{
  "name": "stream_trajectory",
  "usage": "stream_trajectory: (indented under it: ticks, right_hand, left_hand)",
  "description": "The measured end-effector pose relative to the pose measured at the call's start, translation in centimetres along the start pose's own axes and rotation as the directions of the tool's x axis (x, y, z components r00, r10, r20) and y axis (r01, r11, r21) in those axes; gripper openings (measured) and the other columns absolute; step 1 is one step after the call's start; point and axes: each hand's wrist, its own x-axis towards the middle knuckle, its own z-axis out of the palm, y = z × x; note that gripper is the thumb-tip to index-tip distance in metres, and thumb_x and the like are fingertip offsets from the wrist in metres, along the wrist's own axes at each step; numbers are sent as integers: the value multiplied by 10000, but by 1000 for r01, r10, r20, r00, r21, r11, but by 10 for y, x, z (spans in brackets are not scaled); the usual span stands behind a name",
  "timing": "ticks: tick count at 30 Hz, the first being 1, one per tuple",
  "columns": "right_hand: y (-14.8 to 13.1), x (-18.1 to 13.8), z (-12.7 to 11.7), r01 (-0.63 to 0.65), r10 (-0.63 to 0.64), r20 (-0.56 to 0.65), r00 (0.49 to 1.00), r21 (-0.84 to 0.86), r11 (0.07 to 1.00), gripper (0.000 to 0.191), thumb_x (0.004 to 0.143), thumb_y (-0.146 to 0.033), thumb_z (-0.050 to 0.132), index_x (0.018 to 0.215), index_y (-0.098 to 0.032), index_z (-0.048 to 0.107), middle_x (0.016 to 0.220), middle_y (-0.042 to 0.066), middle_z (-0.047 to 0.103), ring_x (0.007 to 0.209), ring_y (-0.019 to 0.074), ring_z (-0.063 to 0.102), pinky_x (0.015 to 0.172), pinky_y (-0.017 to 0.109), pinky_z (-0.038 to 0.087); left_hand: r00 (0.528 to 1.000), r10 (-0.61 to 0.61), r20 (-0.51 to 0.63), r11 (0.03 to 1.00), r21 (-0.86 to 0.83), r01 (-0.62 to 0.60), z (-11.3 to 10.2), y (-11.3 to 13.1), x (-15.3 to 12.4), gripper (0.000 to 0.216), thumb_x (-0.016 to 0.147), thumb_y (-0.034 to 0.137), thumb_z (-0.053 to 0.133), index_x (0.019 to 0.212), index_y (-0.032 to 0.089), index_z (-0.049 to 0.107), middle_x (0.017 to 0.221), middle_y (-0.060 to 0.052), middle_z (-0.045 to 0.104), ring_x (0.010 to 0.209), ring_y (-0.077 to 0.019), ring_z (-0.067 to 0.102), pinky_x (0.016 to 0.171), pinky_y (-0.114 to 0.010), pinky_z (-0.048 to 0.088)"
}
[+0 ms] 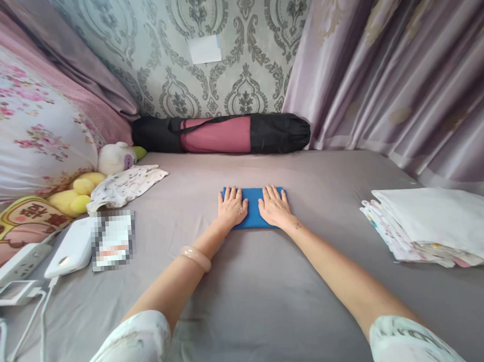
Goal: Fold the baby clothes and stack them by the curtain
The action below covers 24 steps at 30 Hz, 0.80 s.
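A folded blue cloth (pixel 253 208) lies flat on the grey sheet in front of me, a neat rectangle. My left hand (pixel 232 206) rests palm down on its left part, fingers stretched toward the far edge. On the right part, my right hand (pixel 275 205) presses flat in the same way. Between the two hands a strip of blue fabric shows. The cloth's ends under my palms are partly hidden. A pale bangle (pixel 196 258) circles my left forearm.
At right lies a stack of folded light fabrics (pixel 445 223). A black and pink rolled bag (pixel 218 135) lies along the wall. On the left are a crumpled printed cloth (pixel 127 185), a white power bank (pixel 74 246), a power strip (pixel 17 265), cables and plush toys.
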Motion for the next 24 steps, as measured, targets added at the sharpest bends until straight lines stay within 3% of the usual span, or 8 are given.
stream_trajectory:
  ticks: [6,13,15,19,24]
  right_hand:
    - [4,0,1,-42,42,5,999,34,999,600,966,-336,190,1470,-22,285,1556,146,221,1436,257,163,1158,465,114]
    - [6,1,1,-130,128,42,991,57,990,622,967,-361,187,1480,-15,245,1556,148,220,1440,256,141,1158,451,118]
    - [10,-1,-2,-120,115,57,992,81,989,628,972,-378,159,1486,-23,232,1560,150,204,1442,256,139,1156,461,127]
    - [18,-12,-3,-2,1,3,1000,61,998,649,975,-425,145,1498,-47,207,1573,137,159,1450,250,96,1161,485,84]
    - [22,-19,3,21,-21,24,999,21,1000,666,971,-443,172,1493,-32,220,1568,143,174,1446,259,120,1164,469,97]
  left_hand:
    - [999,-45,-20,998,-50,44,1,-3,-1,610,956,424,206,1454,95,328,1544,-130,271,1438,-284,180,1154,-498,168]
    - [995,-97,38,990,-96,100,-1,-9,2,645,953,463,198,1468,83,282,1552,-137,242,1436,-283,189,1148,-486,190]
    - [996,-90,26,992,-89,92,-4,-10,-3,651,957,484,169,1466,96,287,1552,-142,240,1437,-283,187,1147,-496,185]
    - [998,44,-33,999,-27,-45,-7,-14,-20,728,946,572,119,1478,98,268,1560,-147,210,1452,-270,130,1166,-480,109]
    - [997,58,52,998,-29,-57,-3,-16,-30,804,917,645,148,1499,93,201,1566,-168,162,1451,-294,119,1153,-490,128]
